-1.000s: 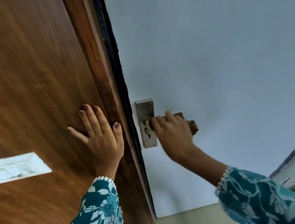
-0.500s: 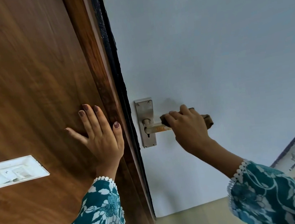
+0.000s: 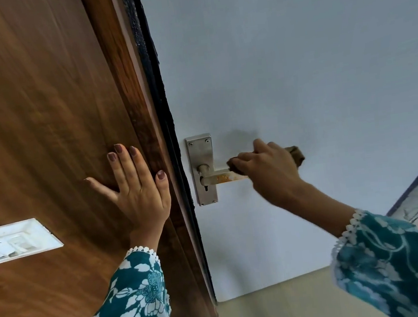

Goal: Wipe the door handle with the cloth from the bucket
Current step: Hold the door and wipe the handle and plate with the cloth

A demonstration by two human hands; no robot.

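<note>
A metal lever door handle [image 3: 218, 177] with rust marks sticks out from a steel backplate [image 3: 200, 154] on the pale blue-white door [image 3: 297, 68]. My right hand [image 3: 269, 169] is closed around a brown cloth [image 3: 297, 154], pressing it over the outer end of the lever; the cloth peeks out past my fingers. My left hand [image 3: 134, 191] lies flat, fingers spread, on the brown wooden panel [image 3: 40, 126] beside the door's edge. The lever's far tip is hidden under my hand.
A white switch plate [image 3: 12, 241] is set in the wooden panel at the left. A dark rubber strip [image 3: 157, 85] runs along the door's edge. Beige floor [image 3: 274, 311] shows below the door. No bucket is in view.
My right hand has slid the cloth outward along the lever, from the backplate end toward the tip, baring the rusty inner part. My left hand has stayed flat on the wood.
</note>
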